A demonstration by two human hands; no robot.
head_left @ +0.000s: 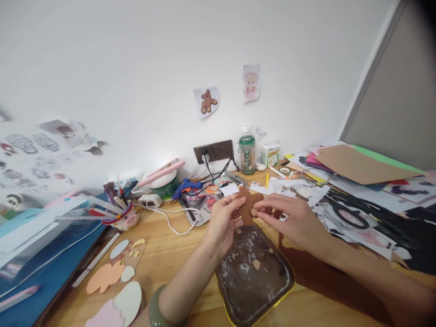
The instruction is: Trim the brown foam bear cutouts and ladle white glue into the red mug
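My left hand (222,222) holds a brown bear-shaped cutout (248,206) upright by its left side, thumb in front and fingers behind. At the cutout's right edge, my right hand (294,219) pinches a small tan piece (254,212) between thumb and fingertips; the piece appears to touch the bear. Beneath both hands lies a dark tray (240,295) with a gold rim and whitish smears. A tan oval piece (256,264) and smaller tan bits rest on it. On the wall, a paper (198,102) carries a picture of a similar brown bear.
Behind the hands are a blue glue gun (188,187), cables and a green bottle (247,152). Black scissors (347,213) lie among paper scraps at right, near coloured sheets (364,163). A pen cup (124,219) and pastel cutouts (127,302) are at left.
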